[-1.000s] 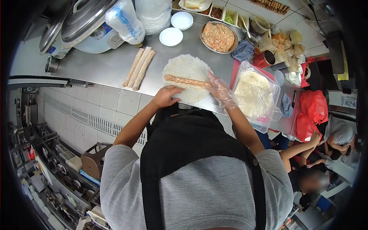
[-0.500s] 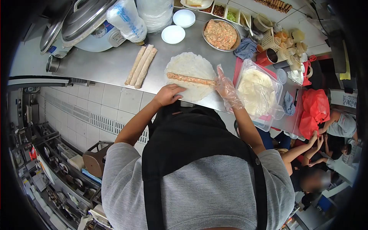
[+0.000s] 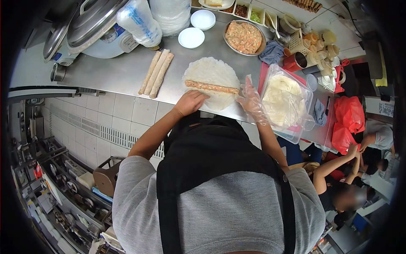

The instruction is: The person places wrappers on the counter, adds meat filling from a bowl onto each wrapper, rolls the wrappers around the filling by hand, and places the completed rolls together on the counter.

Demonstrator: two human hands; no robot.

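A thin round wrapper (image 3: 211, 70) lies on the steel counter, with a long strip of minced filling (image 3: 211, 87) across it. My left hand (image 3: 191, 103) is bare, its fingers closed on the wrapper's near left edge. At the right edge is my right hand (image 3: 253, 103) in a clear plastic glove, fingers stretched out, the thumb side at the wrapper's rim. Left of the wrapper lie three finished-looking rolls (image 3: 156, 74) side by side. Behind it stands a metal bowl of minced filling (image 3: 243, 38).
Right of my gloved hand sits a plastic-covered tray of pale wrappers (image 3: 282, 101). White bowls (image 3: 191, 38), a blue cloth (image 3: 271, 51) and bottles (image 3: 323, 53) stand farther back. A large cooker (image 3: 99, 31) is at left. Another person's arms (image 3: 336, 167) show at right, near a red bag (image 3: 349, 120).
My left hand has shifted slightly right and farther onto the wrapper's near edge. The gloved right hand has drawn slightly away from the filling's end. The other person's arms have moved.
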